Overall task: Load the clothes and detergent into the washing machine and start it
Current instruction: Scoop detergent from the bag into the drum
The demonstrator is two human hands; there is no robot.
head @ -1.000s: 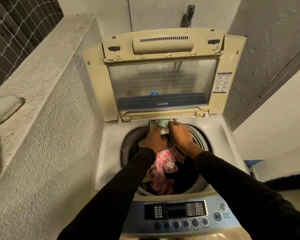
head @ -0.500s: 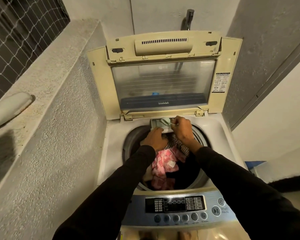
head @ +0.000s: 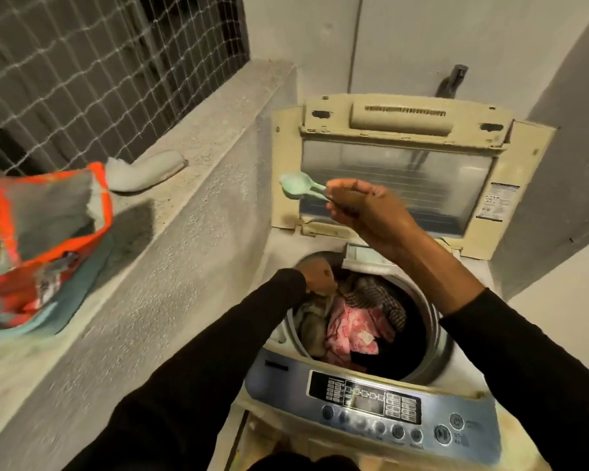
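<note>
Washing machine (head: 371,399) drum full of clothes (head: 354,328); right hand (head: 371,212) pinching scoop (head: 298,188).

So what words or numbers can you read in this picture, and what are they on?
None can be read.
Lid sticker: print too small.
Control panel: button labels and display blurred.
Dark mark at the panel's left end: blurred.
Orange detergent bag on the ledge: print smeared by motion.
</note>
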